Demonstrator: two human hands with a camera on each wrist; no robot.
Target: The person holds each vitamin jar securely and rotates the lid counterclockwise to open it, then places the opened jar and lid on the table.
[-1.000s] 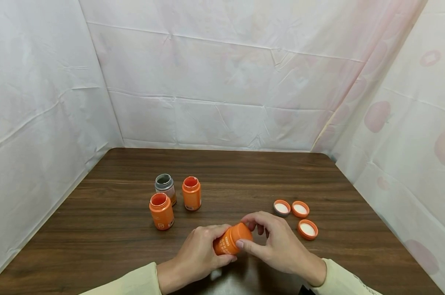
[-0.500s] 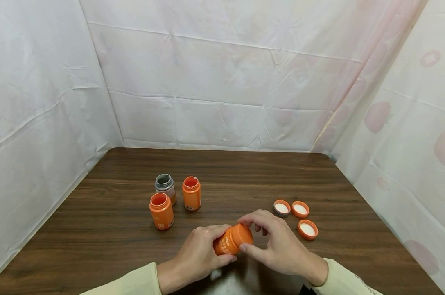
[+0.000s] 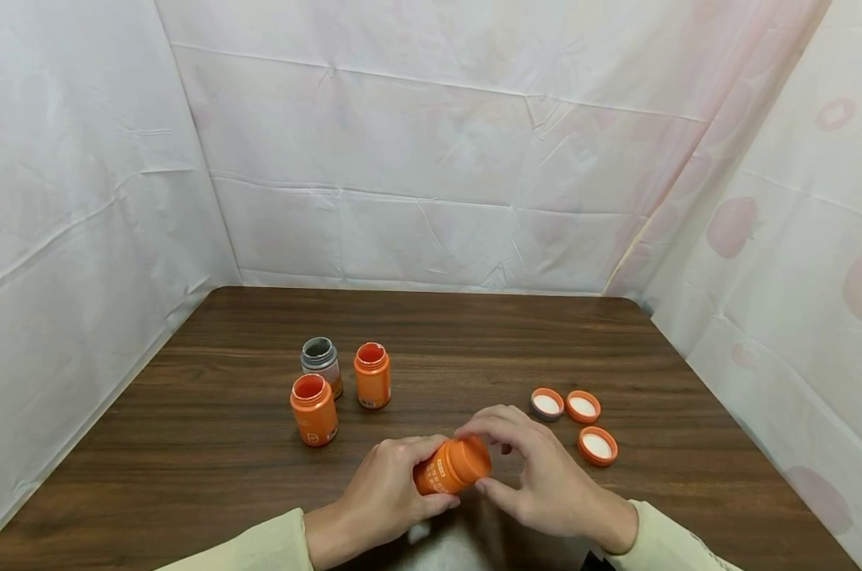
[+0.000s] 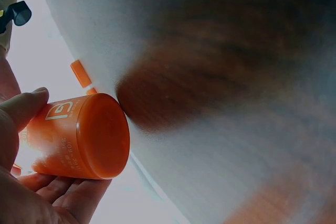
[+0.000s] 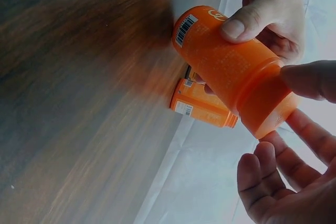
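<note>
My left hand [image 3: 382, 482] grips the body of an orange bottle [image 3: 436, 473] near the front of the table, thumb and fingers on opposite sides. The bottle lies tilted, its base toward the left and its orange cap [image 3: 473, 458] pointing up and right. At the cap is my right hand [image 3: 545, 472]. Seen from the right wrist, the thumb lies on one side of the cap [image 5: 268, 111] and two fingertips meet its other side, while the remaining fingers curl away from it. The left wrist view shows the bottle's smooth round base [image 4: 105, 136].
Two orange bottles [image 3: 315, 416] [image 3: 373, 385] and a grey-topped bottle [image 3: 322, 366] stand uncapped on the dark wooden table [image 3: 209, 444], left of the hands. To the right lie three caps [image 3: 547, 404] [image 3: 582, 406] [image 3: 598, 446], white liners up. Pale sheets [image 3: 431, 143] hang around the table.
The right hand's fingers have shifted round the cap, index finger moving left over its top and thumb sliding right along its lower edge. The left hand and the bottle have stayed in place.
</note>
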